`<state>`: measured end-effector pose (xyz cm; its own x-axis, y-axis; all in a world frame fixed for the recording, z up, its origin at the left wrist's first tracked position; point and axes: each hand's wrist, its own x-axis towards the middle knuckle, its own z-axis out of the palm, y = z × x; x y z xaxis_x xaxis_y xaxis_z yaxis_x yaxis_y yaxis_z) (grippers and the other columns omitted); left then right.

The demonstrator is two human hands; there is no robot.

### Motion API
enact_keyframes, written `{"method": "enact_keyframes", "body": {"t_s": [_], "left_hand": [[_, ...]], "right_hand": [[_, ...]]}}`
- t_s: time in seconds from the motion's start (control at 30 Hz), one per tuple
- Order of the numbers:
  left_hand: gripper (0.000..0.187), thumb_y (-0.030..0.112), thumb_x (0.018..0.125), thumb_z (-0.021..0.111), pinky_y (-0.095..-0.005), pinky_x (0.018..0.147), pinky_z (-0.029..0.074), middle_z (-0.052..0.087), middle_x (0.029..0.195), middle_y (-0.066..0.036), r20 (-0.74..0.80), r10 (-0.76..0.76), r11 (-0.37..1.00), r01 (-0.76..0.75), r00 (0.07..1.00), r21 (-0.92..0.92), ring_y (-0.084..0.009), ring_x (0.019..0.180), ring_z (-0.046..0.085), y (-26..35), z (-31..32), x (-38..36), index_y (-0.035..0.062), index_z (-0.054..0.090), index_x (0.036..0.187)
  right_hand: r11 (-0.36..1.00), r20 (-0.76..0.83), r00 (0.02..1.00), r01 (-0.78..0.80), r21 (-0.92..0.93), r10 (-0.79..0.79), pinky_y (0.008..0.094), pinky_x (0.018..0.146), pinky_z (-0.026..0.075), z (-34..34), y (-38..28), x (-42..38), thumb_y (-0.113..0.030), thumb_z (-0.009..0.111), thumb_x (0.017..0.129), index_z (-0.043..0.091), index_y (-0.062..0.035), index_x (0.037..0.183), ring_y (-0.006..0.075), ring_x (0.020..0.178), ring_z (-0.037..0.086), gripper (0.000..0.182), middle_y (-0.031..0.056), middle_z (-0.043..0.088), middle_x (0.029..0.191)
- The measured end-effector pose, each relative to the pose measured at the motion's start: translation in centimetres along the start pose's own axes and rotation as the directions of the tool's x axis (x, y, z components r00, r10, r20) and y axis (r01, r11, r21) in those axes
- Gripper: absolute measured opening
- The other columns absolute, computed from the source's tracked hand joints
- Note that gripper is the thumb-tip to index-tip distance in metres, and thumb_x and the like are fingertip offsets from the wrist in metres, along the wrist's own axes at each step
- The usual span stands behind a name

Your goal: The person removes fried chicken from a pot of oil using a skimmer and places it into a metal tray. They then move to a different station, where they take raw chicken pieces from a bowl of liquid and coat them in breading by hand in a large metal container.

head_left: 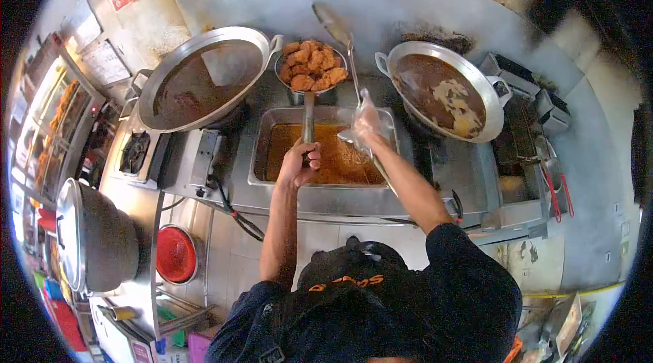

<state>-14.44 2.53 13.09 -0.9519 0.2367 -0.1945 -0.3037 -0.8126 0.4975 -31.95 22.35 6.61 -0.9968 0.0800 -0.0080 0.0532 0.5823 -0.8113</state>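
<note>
My left hand (299,163) is closed round the handle of a strainer (309,115). Browned fried chicken pieces (313,64) fill its bowl, which rests at or just above a metal pot behind the tray. In a clear plastic glove, my right hand (367,124) grips a long-handled metal spatula (332,24). The spatula's blurred blade points up and away, left of the right wok, and its shaft runs down past my wrist. Beneath both hands sits a rectangular steel tray (256,159) holding orange-brown oil or sauce with crumbs. A small shiny metal piece shows beside my right fingers.
A large wok (151,115) of dark oil stands at left. Another wok (495,108) at right has pale foam or batter on its oil. Further right are fryer baskets with red handles (552,196). A lidded pot (109,240) and red basin (175,254) stand at lower left.
</note>
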Motion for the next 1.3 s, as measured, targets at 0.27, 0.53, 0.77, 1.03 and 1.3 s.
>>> {"method": "enact_keyframes", "body": {"t_s": [0.27, 0.53, 0.77, 1.03, 1.3], "left_hand": [[0.015, 0.010, 0.083, 0.047, -0.0203, 0.045, 0.036, 0.049, 0.075, -0.003, -0.078, 0.016, 0.999, -0.013, 0.997, 0.035, -0.0064, 0.056, 0.043, 0.5, -0.8, -0.9, 0.0024, 0.047, 0.096], [0.017, 0.007, 0.084, 0.047, -0.0176, 0.045, 0.039, 0.055, 0.082, -0.005, -0.058, -0.018, 0.998, 0.022, 0.998, 0.061, -0.0056, 0.057, 0.045, 0.9, -1.5, -1.0, 0.0059, 0.046, 0.100], [0.015, 0.009, 0.086, 0.047, -0.0180, 0.045, 0.040, 0.056, 0.086, -0.006, -0.006, -0.066, 0.996, 0.065, 0.998, -0.059, -0.0060, 0.058, 0.046, 0.8, -2.5, -0.6, 0.0070, 0.045, 0.100], [0.019, 0.009, 0.085, 0.047, -0.0174, 0.043, 0.040, 0.056, 0.087, -0.006, -0.066, 0.003, 0.998, 0.001, 0.998, 0.060, -0.0056, 0.056, 0.046, 1.0, -1.6, -1.2, 0.0077, 0.045, 0.104], [0.023, 0.008, 0.084, 0.046, -0.0190, 0.042, 0.040, 0.056, 0.087, -0.007, -0.072, -0.019, 1.000, 0.020, 0.997, 0.014, -0.0075, 0.055, 0.046, 1.0, -2.2, -0.9, 0.0083, 0.044, 0.108]], "right_hand": [[0.971, -0.068, 0.994, -0.069, 0.228, 0.086, 0.0382, 0.066, 0.047, -19.8, -11.0, -11.5, -0.033, 0.049, 0.083, 0.053, 0.0002, 0.094, 0.0274, 0.064, 0.059, 0.035, 0.0151, 0.060, 0.076], [0.856, -0.077, 0.997, -0.029, -0.517, -0.013, 0.0367, 0.070, 0.045, -39.3, 11.0, -9.5, -0.025, 0.052, 0.079, 0.058, -0.0018, 0.091, 0.0282, 0.078, 0.056, 0.027, 0.0146, 0.057, 0.084], [0.426, -0.252, 0.963, -0.270, -0.863, 0.099, 0.0394, 0.076, 0.048, -39.2, 7.6, -12.5, -0.010, 0.055, 0.071, 0.064, -0.0017, 0.083, 0.0320, 0.092, 0.058, 0.017, 0.0190, 0.060, 0.094], [0.920, 0.429, 0.865, -0.087, -0.382, 0.260, 0.0407, 0.052, 0.046, -40.4, 24.3, 1.6, -0.020, 0.050, 0.073, 0.060, -0.0015, 0.075, 0.0268, 0.063, 0.060, 0.021, 0.0135, 0.062, 0.074], [0.911, 0.371, 0.894, -0.088, -0.403, 0.250, 0.0290, 0.036, 0.038, -33.9, 6.5, -3.8, -0.012, 0.046, 0.081, 0.058, -0.0029, 0.076, 0.0120, 0.044, 0.048, 0.016, 0.0001, 0.050, 0.058]]}}
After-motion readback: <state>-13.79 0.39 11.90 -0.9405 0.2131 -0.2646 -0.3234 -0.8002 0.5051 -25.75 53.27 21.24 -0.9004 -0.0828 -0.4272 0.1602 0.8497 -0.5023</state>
